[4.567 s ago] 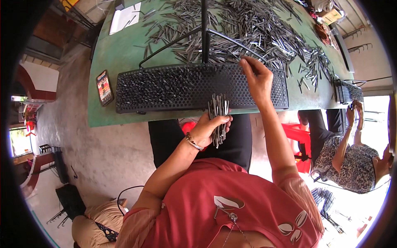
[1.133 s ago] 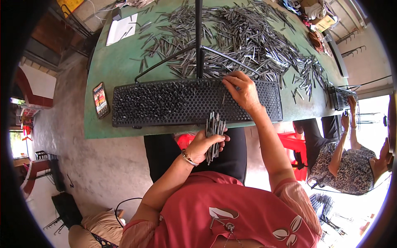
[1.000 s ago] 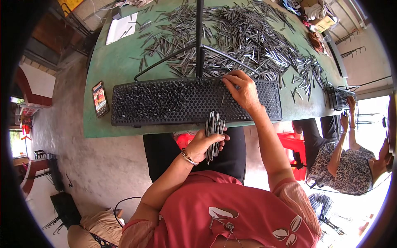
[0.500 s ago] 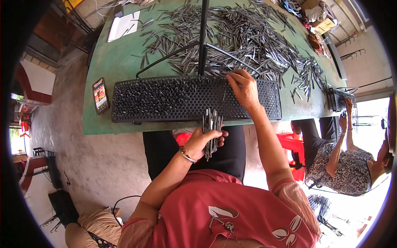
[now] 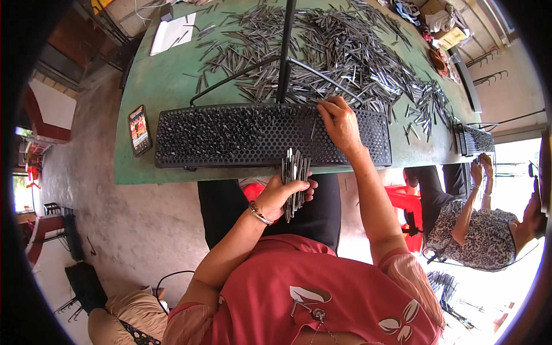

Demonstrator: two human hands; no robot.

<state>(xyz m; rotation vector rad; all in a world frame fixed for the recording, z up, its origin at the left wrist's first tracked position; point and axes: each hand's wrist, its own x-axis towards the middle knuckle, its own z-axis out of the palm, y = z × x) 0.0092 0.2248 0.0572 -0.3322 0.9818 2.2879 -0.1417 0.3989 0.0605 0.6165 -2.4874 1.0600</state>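
Note:
A bundle of thin dark metal strips [image 5: 295, 178] stands roughly upright in my left hand [image 5: 280, 198], thumb wrapped across it, just below the table's front edge. My right hand [image 5: 340, 123] rests over the right part of a long black perforated rack [image 5: 276, 158], fingers bent and pressed together near its far edge. Whatever those fingertips pinch is hidden or too small to name. One slim strip [image 5: 312, 131] shows at the holes just left of them. Many short strip ends [image 5: 210, 135] stick up from the holes in the rack's left half.
Loose strips [image 5: 345, 52] lie heaped across the green table [image 5: 135, 167] behind the rack. A black post [image 5: 286, 52] with slanted braces rises behind it. A phone [image 5: 140, 131] lies left, white paper [image 5: 172, 34] far left. At right, a co-worker [image 5: 480, 230] handles another rack [image 5: 472, 140].
Both my hands hold nearly the same places, the left still gripping its bundle. The co-worker's hands have dropped a little below their rack. The view has shifted slightly.

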